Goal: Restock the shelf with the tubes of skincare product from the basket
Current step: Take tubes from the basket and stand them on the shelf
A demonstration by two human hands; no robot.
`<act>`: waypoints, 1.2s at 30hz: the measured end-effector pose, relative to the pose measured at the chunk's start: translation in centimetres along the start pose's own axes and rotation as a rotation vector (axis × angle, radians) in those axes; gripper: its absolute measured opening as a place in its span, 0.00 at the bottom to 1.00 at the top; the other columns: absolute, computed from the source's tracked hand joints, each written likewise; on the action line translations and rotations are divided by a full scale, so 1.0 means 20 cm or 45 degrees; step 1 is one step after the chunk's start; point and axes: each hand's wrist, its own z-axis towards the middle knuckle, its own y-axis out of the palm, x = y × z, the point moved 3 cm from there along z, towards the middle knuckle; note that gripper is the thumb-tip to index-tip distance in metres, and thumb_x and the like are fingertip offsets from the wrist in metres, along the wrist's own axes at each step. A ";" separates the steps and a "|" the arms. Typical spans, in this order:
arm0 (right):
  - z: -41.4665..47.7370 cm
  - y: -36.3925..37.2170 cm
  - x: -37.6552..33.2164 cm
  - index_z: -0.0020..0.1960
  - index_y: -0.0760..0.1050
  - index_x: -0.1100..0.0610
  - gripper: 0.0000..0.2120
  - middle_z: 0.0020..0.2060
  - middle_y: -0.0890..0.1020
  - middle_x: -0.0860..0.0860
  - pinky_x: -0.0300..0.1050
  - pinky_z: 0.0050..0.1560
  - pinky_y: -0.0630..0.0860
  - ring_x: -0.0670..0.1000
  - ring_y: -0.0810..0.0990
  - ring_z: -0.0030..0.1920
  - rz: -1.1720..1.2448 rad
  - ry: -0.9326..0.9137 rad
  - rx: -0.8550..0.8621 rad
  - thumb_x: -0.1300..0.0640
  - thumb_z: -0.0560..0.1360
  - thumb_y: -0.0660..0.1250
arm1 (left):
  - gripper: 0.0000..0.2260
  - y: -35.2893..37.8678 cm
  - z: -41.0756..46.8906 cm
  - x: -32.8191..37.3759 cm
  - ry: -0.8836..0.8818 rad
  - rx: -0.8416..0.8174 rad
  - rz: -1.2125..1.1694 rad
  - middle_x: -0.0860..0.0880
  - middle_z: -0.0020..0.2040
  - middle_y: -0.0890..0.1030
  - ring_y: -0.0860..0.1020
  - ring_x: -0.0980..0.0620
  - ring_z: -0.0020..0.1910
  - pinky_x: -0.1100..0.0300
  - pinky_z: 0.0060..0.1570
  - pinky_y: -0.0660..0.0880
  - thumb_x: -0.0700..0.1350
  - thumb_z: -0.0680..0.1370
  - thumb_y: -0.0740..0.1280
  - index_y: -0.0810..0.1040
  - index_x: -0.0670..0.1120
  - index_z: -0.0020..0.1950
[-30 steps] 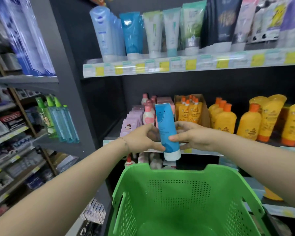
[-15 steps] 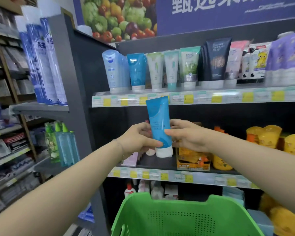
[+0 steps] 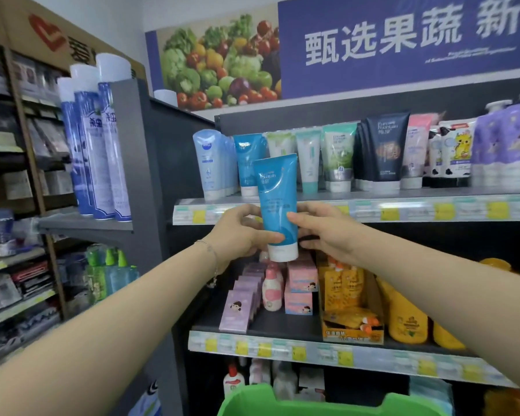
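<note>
Head view took in, at far left, tall blue spray cans (image 3: 98, 151) standing on a grey side shelf (image 3: 84, 225), with green-capped bottles (image 3: 111, 274) on the tier below. Next came the left hand (image 3: 240, 235), a thin bracelet (image 3: 212, 262) on its wrist, fingers curled and closed around the lower left side of a blue tube (image 3: 278, 205). That tube was held upright with its white cap (image 3: 282, 253) pointing down, in the air just in front of the upper shelf (image 3: 403, 210), its top overlapping a matching blue tube (image 3: 246, 163) that stood in the row there beside a pale blue tube (image 3: 206, 166). The tube touched no shelf. From the other side the right hand (image 3: 324, 232) was closed on the same tube, thumb across its front and fingers behind near the cap. Further right on the upper shelf stood green-and-white tubes (image 3: 336, 157), a dark tube (image 3: 386, 145) and purple pouches (image 3: 505, 145). Below, the middle shelf (image 3: 282, 346) carried pink boxes (image 3: 300, 292) and orange bottles (image 3: 406, 319). At the bottom edge, only the rim of the green basket (image 3: 327, 403) showed; its contents could not be seen.
</note>
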 end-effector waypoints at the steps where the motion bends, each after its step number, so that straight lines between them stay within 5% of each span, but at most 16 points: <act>1: 0.02 0.00 -0.02 0.57 0.74 0.54 0.08 0.50 0.81 0.53 0.47 0.51 0.72 0.49 0.79 0.46 -0.011 -0.022 0.043 0.56 0.78 0.65 | 0.22 -0.01 0.01 0.02 0.020 0.021 0.007 0.42 0.49 0.83 0.78 0.49 0.38 0.65 0.27 0.68 0.35 0.68 0.76 0.75 0.43 0.60; 11: 0.24 0.05 -0.24 0.49 0.73 0.53 0.06 0.46 0.80 0.52 0.39 0.38 0.73 0.47 0.79 0.40 -0.133 -0.202 0.353 0.53 0.76 0.68 | 0.21 -0.16 0.15 0.25 0.202 0.259 0.179 0.47 0.48 0.83 0.80 0.55 0.38 0.72 0.25 0.70 0.39 0.69 0.76 0.76 0.44 0.59; 16: 0.33 0.07 -0.34 0.49 0.75 0.54 0.06 0.44 0.80 0.51 0.38 0.37 0.73 0.47 0.78 0.39 -0.125 -0.254 0.431 0.53 0.75 0.70 | 0.27 -0.24 0.24 0.32 0.194 0.341 0.126 0.47 0.49 0.81 0.81 0.49 0.43 0.62 0.34 0.72 0.39 0.67 0.77 0.69 0.46 0.61; 20: 0.42 0.08 -0.36 0.45 0.75 0.53 0.02 0.46 0.80 0.52 0.33 0.32 0.72 0.46 0.78 0.38 -0.088 -0.250 0.463 0.57 0.76 0.68 | 0.22 -0.29 0.33 0.33 0.218 0.419 0.128 0.48 0.47 0.81 0.81 0.49 0.45 0.62 0.34 0.72 0.39 0.67 0.78 0.71 0.46 0.54; 23: 0.50 0.09 -0.35 0.52 0.75 0.57 0.05 0.46 0.80 0.53 0.30 0.27 0.72 0.45 0.78 0.37 -0.115 -0.237 0.482 0.63 0.77 0.65 | 0.21 -0.32 0.41 0.31 0.238 0.481 0.164 0.49 0.45 0.81 0.81 0.48 0.46 0.55 0.46 0.78 0.40 0.65 0.79 0.72 0.46 0.52; 26: 0.58 0.09 -0.32 0.58 0.75 0.57 0.11 0.48 0.81 0.56 0.38 0.38 0.77 0.50 0.81 0.44 -0.253 -0.215 0.520 0.64 0.76 0.64 | 0.21 -0.33 0.48 0.27 0.263 0.513 0.218 0.51 0.42 0.79 0.81 0.48 0.47 0.53 0.53 0.77 0.40 0.66 0.78 0.72 0.46 0.53; 31: 0.68 0.08 -0.28 0.64 0.73 0.59 0.16 0.48 0.82 0.59 0.49 0.55 0.78 0.56 0.81 0.50 -0.535 -0.249 0.494 0.64 0.77 0.61 | 0.21 -0.33 0.62 0.18 0.243 0.529 0.233 0.47 0.47 0.80 0.80 0.49 0.48 0.58 0.46 0.74 0.41 0.67 0.77 0.71 0.45 0.54; 36: 0.76 0.11 -0.25 0.58 0.76 0.60 0.12 0.37 0.79 0.55 0.39 0.37 0.73 0.49 0.75 0.36 -0.764 -0.253 0.438 0.65 0.76 0.60 | 0.20 -0.34 0.73 0.10 0.246 0.550 0.318 0.46 0.48 0.81 0.79 0.48 0.46 0.53 0.50 0.77 0.41 0.67 0.77 0.70 0.46 0.52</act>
